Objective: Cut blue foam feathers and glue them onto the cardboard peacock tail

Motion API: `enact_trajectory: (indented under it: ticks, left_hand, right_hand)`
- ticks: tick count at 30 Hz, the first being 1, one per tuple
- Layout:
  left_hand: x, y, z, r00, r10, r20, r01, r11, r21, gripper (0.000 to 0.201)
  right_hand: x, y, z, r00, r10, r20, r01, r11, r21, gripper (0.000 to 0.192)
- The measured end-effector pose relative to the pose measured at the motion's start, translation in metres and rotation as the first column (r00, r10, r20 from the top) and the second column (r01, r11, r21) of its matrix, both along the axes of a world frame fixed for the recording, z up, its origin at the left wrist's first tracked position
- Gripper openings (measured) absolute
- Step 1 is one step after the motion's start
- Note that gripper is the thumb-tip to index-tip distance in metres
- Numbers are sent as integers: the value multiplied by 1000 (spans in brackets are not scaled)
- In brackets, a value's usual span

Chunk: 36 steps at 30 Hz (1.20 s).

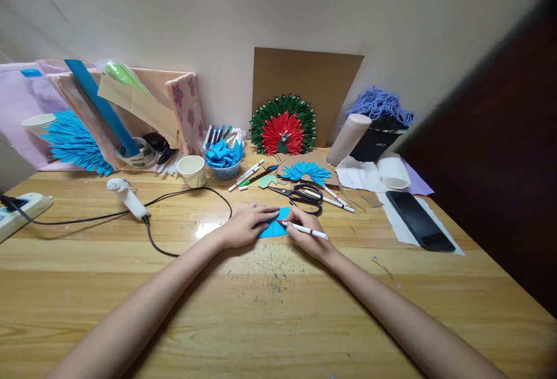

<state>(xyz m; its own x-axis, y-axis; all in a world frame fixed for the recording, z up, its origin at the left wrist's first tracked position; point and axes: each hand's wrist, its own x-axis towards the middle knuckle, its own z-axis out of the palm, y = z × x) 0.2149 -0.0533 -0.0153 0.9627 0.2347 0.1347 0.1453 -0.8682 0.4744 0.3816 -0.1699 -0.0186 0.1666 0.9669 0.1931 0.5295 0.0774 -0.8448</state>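
A small piece of blue paper point(270, 230) lies on the wooden table in front of me. My left hand point(246, 225) rests flat on its left side, fingers stretched out over it. In my right hand point(308, 238) is a white marker pen point(311, 231) with a red tip, its point touching the paper. Just beyond my hands lie black-handled scissors point(300, 194), blades pointing left. Behind them, blue paper petals point(307, 171) are fanned out on a brown cardboard piece point(285, 163).
A white hot-glue gun point(133, 200) with a black cord lies on the left. A paper cup point(191, 171) and a bowl of blue pieces point(224, 161) stand behind. On the right is a phone point(418, 220); a red-green peacock craft point(282, 126) leans against cardboard point(304, 74).
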Motion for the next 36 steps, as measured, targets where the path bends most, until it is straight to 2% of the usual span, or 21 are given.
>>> enact_trajectory:
  ticks: [10, 15, 22, 25, 29, 36]
  left_hand:
    - [0, 2, -3, 1000, -10, -5, 10, 1000, 9, 40]
    - [0, 2, -3, 1000, -1, -16, 1, 1000, 17, 40]
    - [1, 1, -1, 1000, -4, -23, 4, 1000, 8, 39]
    - [1, 0, -1, 1000, -4, -18, 4, 1000, 12, 39]
    - [0, 0, -1, 1000, -5, -12, 5, 1000, 23, 39]
    - [1, 0, -3, 1000, 2, -7, -2, 1000, 12, 40]
  right_hand:
    - [6, -1, -5, 996, -19, -89, 16, 999, -31, 17]
    - [6, -2, -5, 985, 13, -172, -11, 1000, 12, 21]
    - [8, -7, -9, 944, 60, -325, -34, 996, 87, 3]
    - [8, -9, -10, 937, 83, -339, -41, 991, 128, 6]
    - [6, -8, -7, 952, 97, -292, -75, 994, 83, 6]
    - [0, -2, -1, 997, 50, -55, -51, 999, -17, 6]
